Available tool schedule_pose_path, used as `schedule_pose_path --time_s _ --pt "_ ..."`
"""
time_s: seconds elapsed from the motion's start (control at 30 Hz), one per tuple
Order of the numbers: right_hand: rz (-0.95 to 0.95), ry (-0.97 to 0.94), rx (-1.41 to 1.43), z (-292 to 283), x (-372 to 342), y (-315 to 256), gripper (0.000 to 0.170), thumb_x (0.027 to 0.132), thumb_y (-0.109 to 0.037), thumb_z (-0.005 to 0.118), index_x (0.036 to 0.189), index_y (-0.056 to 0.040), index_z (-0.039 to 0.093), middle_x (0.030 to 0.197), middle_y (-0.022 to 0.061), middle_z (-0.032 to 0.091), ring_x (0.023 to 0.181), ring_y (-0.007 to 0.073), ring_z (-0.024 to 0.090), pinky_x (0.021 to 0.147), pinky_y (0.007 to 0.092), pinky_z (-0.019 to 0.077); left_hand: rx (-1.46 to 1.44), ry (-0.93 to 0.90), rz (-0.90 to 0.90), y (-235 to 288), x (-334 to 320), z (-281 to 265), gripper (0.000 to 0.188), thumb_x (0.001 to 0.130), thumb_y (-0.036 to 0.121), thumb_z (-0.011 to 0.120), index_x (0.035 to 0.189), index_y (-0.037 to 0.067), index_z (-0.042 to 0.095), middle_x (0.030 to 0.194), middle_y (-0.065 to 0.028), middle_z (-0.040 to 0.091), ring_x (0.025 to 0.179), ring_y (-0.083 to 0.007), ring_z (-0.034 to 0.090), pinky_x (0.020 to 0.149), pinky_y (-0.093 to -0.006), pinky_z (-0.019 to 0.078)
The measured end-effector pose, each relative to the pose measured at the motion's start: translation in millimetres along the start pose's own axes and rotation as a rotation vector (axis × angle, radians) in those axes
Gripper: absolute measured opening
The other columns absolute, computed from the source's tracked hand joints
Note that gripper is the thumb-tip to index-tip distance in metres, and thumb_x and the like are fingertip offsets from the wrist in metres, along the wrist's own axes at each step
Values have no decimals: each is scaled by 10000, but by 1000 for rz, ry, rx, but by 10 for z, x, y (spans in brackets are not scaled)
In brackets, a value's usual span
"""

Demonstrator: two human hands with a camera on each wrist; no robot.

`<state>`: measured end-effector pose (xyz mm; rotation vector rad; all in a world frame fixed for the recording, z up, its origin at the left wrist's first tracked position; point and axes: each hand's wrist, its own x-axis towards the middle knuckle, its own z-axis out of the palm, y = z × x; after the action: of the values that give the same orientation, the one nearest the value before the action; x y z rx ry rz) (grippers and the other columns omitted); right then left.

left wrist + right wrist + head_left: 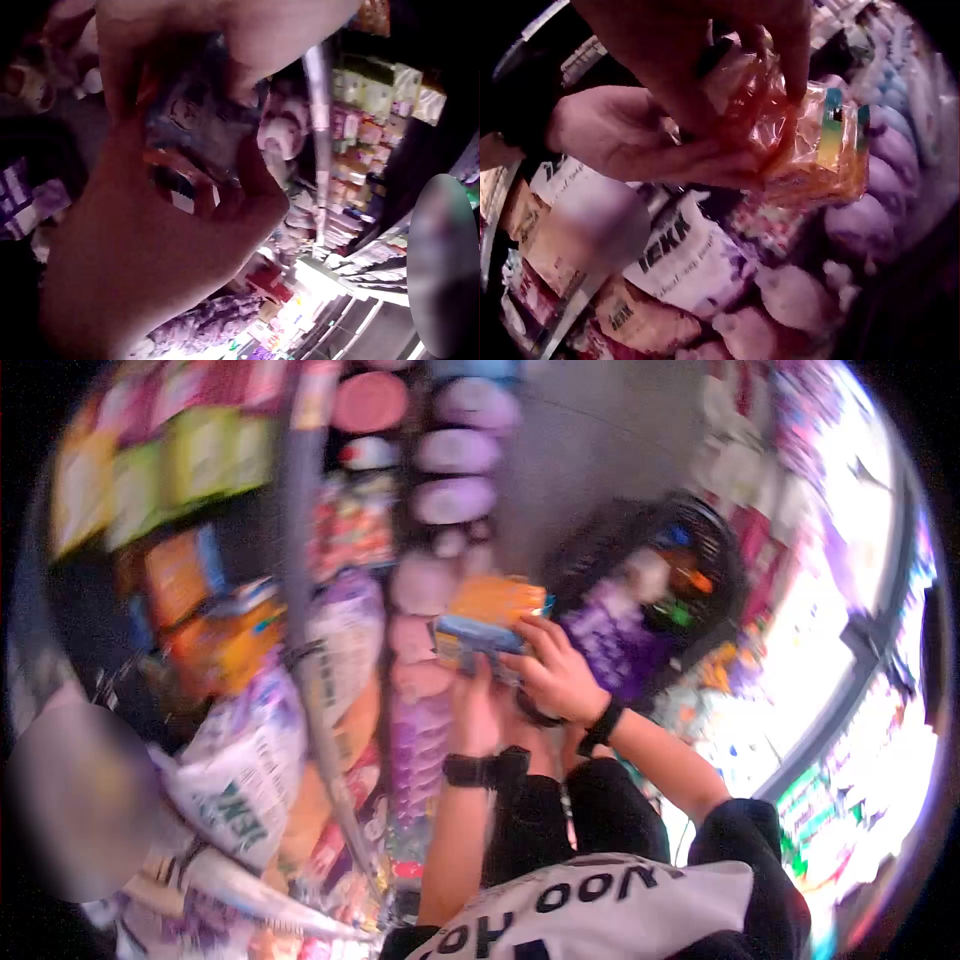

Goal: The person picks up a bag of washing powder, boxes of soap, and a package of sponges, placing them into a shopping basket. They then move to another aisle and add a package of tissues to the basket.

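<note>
I see a black basket [737, 555] on the right, purple packs [605, 640] inside along its near side. On the left stands a white-and-purple bag [245, 770]. Between them, my left hand [477, 712] curls partly closed under an orange-and-blue packet [490, 622]; my right hand [562, 675] grips its right end, fingers bent. The packet is held up off any surface.
</note>
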<state>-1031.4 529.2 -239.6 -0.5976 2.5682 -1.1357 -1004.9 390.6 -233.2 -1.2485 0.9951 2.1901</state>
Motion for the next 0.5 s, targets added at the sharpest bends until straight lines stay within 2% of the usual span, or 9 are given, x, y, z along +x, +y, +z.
schedule_pose_path --time_s 0.1,0.17,0.2,0.23,0.3,0.33,0.43,0.47,0.5 --pt "256 -53 -38 -26 -652 319 290 685 -64 525 974 -73 495 1159 175 416 1068 373 408 867 397 410 40 4 -161 -734 163 143 361 860 226 504 1114 -16 419 1024 -82 522 910 -171 527 736 -298 459" --pt "421 93 97 94 -1119 580 347 630 -10 561 964 -44 477 1150 192 406 1056 388 406 872 402 398 296 -4 -75 -1088 217 205 308 852 184 520 1108 42 425 999 -53 532 877 -169 539 687 -304 462" --pt "446 96 130 3 -1209 616 401 567 36 596 942 -16 464 1129 205 404 1060 398 391 880 415 379 274 36 -117 -1133 192 325 292 859 175 504 1091 18 422 995 -68 531 880 -169 535 678 -303 463" --pt "448 106 139 -42 -1271 630 401 567 36 596 942 -16 464 1129 205 404 1060 398 391 880 415 379 287 38 -114 -1179 179 392 292 859 175 504 1091 18 422 995 -68 531 880 -169 535 678 -303 463" --pt "481 123 68 -142 -1310 594 459 537 45 623 957 -19 448 1141 203 399 1079 396 375 896 419 357 765 46 12 -1254 153 477 331 856 204 509 1066 -31 409 1009 -138 524 865 -202 542 673 -301 486" --pt "524 171 128 -207 -1319 557 495 530 27 647 977 -27 440 1169 199 389 1089 388 372 912 418 340 491 13 -106 -1320 176 475 325 865 214 492 1053 -38 409 999 -152 529 851 -198 546 659 -291 487" --pt "534 266 113 -71 -1544 692 477 532 41 662 957 -39 459 1169 199 398 1068 379 404 891 404 365 853 11 21 -1681 382 263 375 832 278 520 1011 -38 426 950 -218 566 866 -336 560 713 -385 442" --pt "532 316 134 -60 -1553 688 444 538 49 657 930 -34 467 1168 200 402 1074 377 401 888 391 370 1016 25 68 -1589 302 390 373 821 296 517 975 -34 438 930 -245 562 892 -394 524 730 -416 414" --pt "520 324 146 -59 -1564 661 444 538 49 657 930 -34 467 1168 200 402 1074 377 401 888 391 370 1074 30 147 -1548 229 478 331 838 276 487 950 -33 445 910 -250 560 870 -405 520 714 -420 413"
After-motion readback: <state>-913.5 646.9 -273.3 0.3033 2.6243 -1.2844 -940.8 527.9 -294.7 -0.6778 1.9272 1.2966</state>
